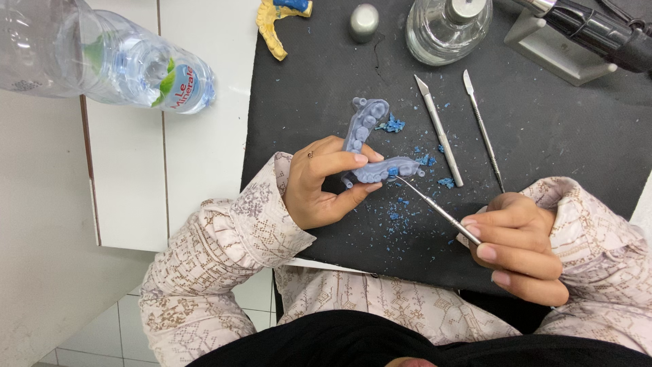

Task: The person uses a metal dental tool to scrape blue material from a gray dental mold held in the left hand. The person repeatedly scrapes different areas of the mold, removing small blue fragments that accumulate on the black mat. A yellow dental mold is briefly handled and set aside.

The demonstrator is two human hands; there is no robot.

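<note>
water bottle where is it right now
In the head view the water bottle lies on its side at the top left, on the white counter beside the black mat, well away from both hands.

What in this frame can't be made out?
- Head view: underside of the grey dental model, hidden by the left hand.
- Handle end of the metal instrument, buried in the right hand.
- Glass jar and yellow cast, cut off by the top edge.

I'm looking down on a white table [204,156] with a black mat [543,149] spread across its right part. At the left, a pale wall [41,204] drops to a white tiled floor [122,326] near me. Light is even and soft.
</note>
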